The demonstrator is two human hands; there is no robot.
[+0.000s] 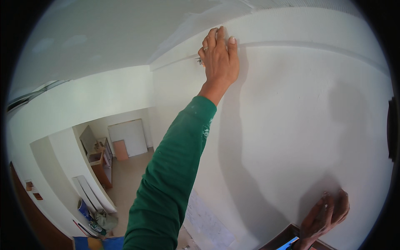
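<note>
My left hand [221, 58] reaches up to the white wall [283, 108], just under the ceiling, where a shallow step runs along. Its fingers are stretched out and lie against the wall, with the thumb apart on the right. Beside its wrist, a small grey and orange bit [200, 61], perhaps wire ends, pokes out of the wall. Low on the right, my right hand [327, 214] is close to the wall with its fingers bent inward. Whatever its fingers enclose, if anything, is hidden. The green sleeve [166, 179] on my left arm carries white smears.
A brown-framed thing with a bright blue patch [288, 243] is below my right hand. Down on the left, an opening shows a wooden cabinet [102, 164] and a leaning white board [128, 137]. Long white strips [87, 191] and a greyish bundle [106, 219] stand near its edge.
</note>
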